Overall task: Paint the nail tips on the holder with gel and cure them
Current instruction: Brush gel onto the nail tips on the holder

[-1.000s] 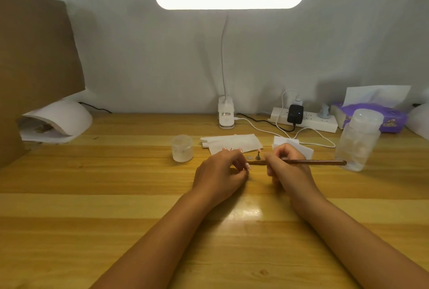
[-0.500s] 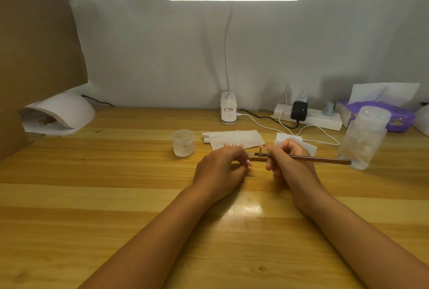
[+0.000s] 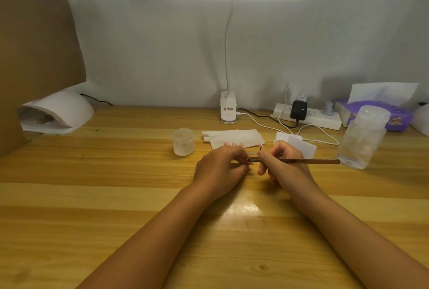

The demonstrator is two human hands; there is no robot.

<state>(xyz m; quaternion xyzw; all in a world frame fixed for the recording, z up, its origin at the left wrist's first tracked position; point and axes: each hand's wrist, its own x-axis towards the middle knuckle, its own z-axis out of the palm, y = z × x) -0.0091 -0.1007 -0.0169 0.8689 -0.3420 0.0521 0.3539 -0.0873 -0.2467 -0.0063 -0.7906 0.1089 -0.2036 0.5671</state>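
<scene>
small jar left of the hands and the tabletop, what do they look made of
Small jar: likely frosted translucent plastic, since its cloudy walls let light through. Tabletop: looks like glossy varnished wood or wood laminate, with striped grain and a lamp glare.

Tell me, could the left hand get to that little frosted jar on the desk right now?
Probably yes. The small jar stands in the open, just left of and beyond the left hand, with bare table between; but that hand seems busy holding something.
</scene>
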